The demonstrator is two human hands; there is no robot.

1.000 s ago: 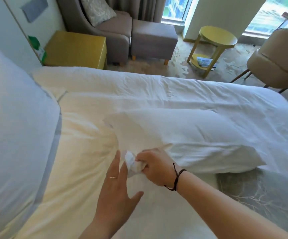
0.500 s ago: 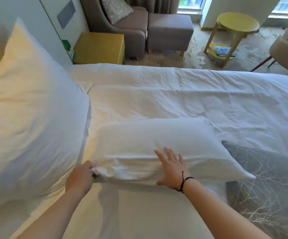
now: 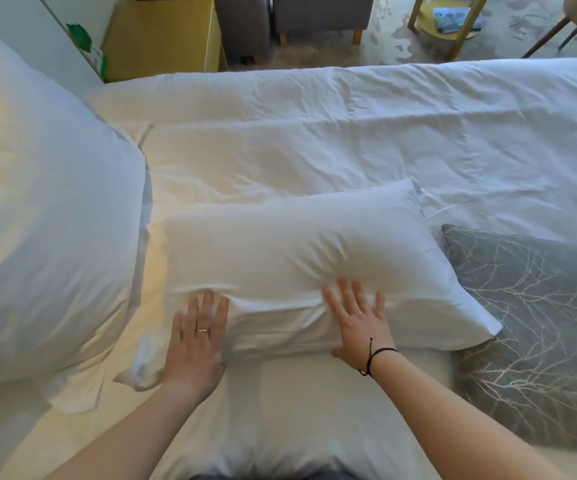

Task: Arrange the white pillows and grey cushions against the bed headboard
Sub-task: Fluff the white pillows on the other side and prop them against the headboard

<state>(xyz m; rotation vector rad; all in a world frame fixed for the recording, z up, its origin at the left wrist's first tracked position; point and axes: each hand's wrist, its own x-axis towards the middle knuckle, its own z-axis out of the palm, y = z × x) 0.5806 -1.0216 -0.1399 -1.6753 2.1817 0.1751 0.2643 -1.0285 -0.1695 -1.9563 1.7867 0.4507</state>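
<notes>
On the bed (image 3: pixel 314 410), a white pillow (image 3: pixel 297 258) lies flat in front of me. My left hand (image 3: pixel 197 344) and right hand (image 3: pixel 359 323) both press on its near edge, fingers spread, gripping nothing. I see a larger white pillow (image 3: pixel 45 220) at left and a grey branch-patterned cushion (image 3: pixel 529 323) touching its right corner.
</notes>
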